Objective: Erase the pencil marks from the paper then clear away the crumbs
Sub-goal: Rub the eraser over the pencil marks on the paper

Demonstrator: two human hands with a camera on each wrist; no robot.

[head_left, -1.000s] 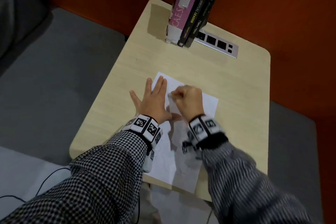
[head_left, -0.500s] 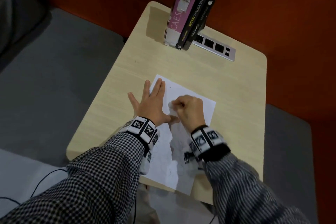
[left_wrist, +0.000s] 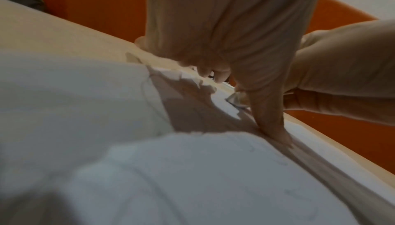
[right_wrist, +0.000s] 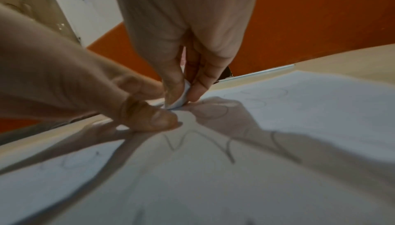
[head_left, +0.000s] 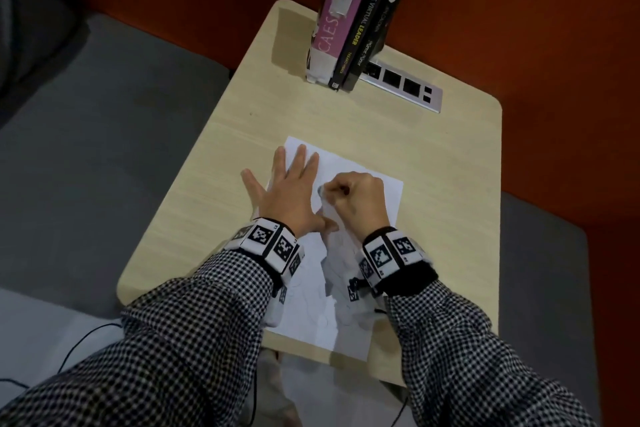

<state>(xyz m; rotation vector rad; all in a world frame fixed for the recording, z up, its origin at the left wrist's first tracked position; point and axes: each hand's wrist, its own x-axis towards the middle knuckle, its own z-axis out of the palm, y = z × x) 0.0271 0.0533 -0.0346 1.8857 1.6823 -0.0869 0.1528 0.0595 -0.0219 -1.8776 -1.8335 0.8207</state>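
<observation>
A white paper lies on a small light wood table with rounded corners, its near edge reaching the table's 6 o'clock rim and its far corner pointing toward 12. The left hand lies flat with fingers spread and straight on the paper's 9 o'clock side, little finger over onto bare wood, thumb pressing the sheet. Just beside it, toward 3 o'clock, the right hand has its grip closed on a small white eraser, pinched between fingertips with its lower end touching the paper among the pencil marks; the right wrist view shows loops and strokes on the sheet. Bare table runs free from 1 to 4 o'clock of the paper, up to the rim. At 12 o'clock stand three books, upright and leaning together against the orange wall, with a silver socket strip set in the table touching their base. Grey cushion flanks the table at 9 o'clock.
</observation>
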